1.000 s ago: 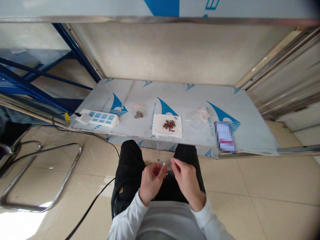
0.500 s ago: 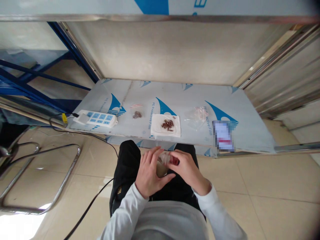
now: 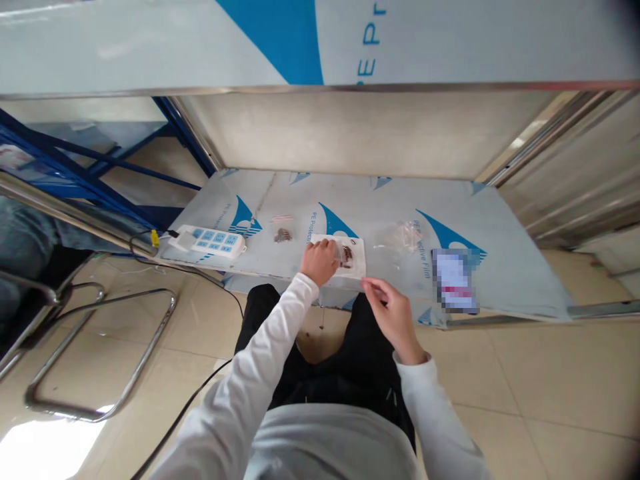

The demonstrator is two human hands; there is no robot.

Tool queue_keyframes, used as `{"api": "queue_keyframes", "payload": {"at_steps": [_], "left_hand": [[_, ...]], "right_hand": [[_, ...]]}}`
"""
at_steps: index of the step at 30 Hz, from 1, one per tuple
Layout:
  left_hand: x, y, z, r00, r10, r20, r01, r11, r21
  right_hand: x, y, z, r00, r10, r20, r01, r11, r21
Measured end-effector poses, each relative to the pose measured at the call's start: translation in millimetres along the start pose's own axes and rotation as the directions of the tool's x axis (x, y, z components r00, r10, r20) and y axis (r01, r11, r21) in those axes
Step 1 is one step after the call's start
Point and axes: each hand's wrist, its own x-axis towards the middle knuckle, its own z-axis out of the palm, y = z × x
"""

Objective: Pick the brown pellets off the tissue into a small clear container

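A white paper sheet (image 3: 358, 270) lies near the shelf's front edge with small dark brown pieces (image 3: 347, 257) on it. My left hand (image 3: 320, 261) is over the sheet's left side, fingers curled and closed beside the pieces. Something clear and shiny shows at its fingertips, but I cannot make it out. Just off the sheet's front right corner, my right hand (image 3: 393, 313) has its thumb and forefinger pinched together. Whatever may be between them is too small to tell. The clear bag seen earlier in my hands is not plainly visible.
Left of the sheet lies a small zip bag (image 3: 283, 235) with brown pieces inside, then a white power strip (image 3: 213, 241). Clear plastic bags (image 3: 403, 237) and a blurred phone (image 3: 454, 281) lie to the right. An upper shelf (image 3: 175, 47) overhangs; a metal-framed chair (image 3: 165, 313) stands left.
Both hands have risen from my lap, where they held a small clear bag, to the shelf. The left now covers part of the sheet; the right is at its corner. My view has shifted slightly.
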Motion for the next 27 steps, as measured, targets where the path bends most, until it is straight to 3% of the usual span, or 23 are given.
{"api": "queue_keyframes", "payload": {"at_steps": [5, 13, 27], "left_hand": [[39, -1, 2, 0.990, -0.042, 0.137, 0.019, 0.987, 0.159], [67, 14, 1, 0.953, -0.044, 0.300, -0.045, 0.957, 0.285], [77, 19, 0, 0.960, -0.017, 0.280, -0.067, 0.955, 0.287]], "right_hand": [[-32, 13, 4, 0.998, 0.053, 0.026, -0.053, 0.998, 0.022], [-51, 17, 8, 0.987, 0.139, 0.086, -0.142, 0.989, 0.030], [-59, 24, 20, 0.979, 0.129, 0.155, -0.136, 0.990, 0.034]]}}
